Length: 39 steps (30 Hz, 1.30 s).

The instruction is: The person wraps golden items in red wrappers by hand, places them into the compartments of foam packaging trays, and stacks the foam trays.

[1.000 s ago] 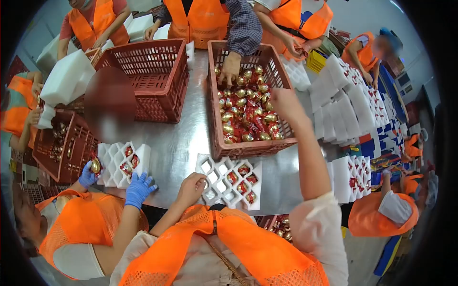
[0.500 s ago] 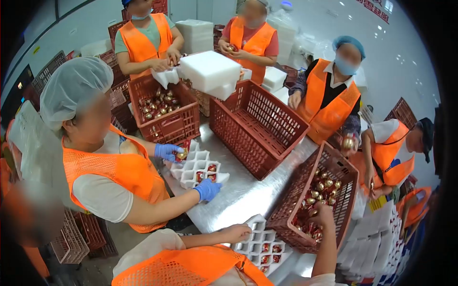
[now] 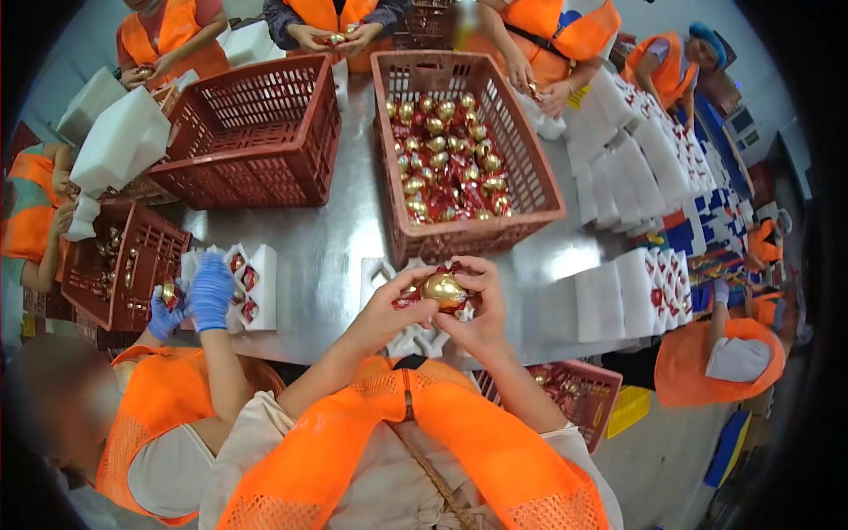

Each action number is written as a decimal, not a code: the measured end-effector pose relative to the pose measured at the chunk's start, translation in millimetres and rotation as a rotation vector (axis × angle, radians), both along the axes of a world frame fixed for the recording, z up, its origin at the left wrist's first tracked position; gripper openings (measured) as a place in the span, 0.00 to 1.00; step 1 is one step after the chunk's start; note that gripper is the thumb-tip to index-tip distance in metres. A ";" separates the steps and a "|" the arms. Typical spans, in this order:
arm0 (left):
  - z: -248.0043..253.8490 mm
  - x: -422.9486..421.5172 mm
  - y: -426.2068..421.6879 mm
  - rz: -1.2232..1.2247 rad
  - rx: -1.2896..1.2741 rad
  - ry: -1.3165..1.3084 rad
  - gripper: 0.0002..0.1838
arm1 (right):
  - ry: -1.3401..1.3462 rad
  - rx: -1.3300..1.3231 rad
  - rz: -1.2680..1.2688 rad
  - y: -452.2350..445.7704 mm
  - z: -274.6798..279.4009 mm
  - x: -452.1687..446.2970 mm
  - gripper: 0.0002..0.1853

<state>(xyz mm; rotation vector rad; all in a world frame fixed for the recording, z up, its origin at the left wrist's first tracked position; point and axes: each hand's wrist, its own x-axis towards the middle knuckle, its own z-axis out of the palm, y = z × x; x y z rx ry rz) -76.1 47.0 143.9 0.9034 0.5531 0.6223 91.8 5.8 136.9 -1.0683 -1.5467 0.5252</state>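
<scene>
A round, shiny ball wrapped in gold and red foil is held between the left hand and the right hand. The fingers of both hands are bent and closed around its sides, and red foil is seen near the fingertips. The ball is held over a white foam tray with pockets, which is set on the grey, shiny metal table. Most of the tray is hidden by the hands, so it cannot be told how many pockets are filled. Just past the tray, more such balls are kept in a big red plastic crate with slotted sides. The step in hand seems to be the handling of one ball and its foil with both hands. A soft, steady grip looks to be called for by the next move, as the foil may be slippery or easily torn. To the left, a second gold and red ball is held by a co-worker's blue-gloved hands. To the right, white foam trays with red wrapped pieces are stood on the table. No brand, label or word can be read on the ball, the tray or the crate; any print on the blue and white packs far to the right is too small to be read.
</scene>
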 end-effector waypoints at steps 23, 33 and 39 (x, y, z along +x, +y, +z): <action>-78.1 -5.0 -38.1 0.533 -0.108 0.202 0.14 | 0.835 -0.593 -0.033 -47.7 -77.8 -27.0 0.28; -81.6 -11.4 -28.3 0.515 0.606 0.388 0.16 | -0.236 -0.091 -0.040 -39.1 -43.9 -16.9 0.22; -81.2 4.4 -20.0 0.519 0.615 0.406 0.16 | -0.406 -0.038 -0.083 -19.7 -41.7 -23.7 0.17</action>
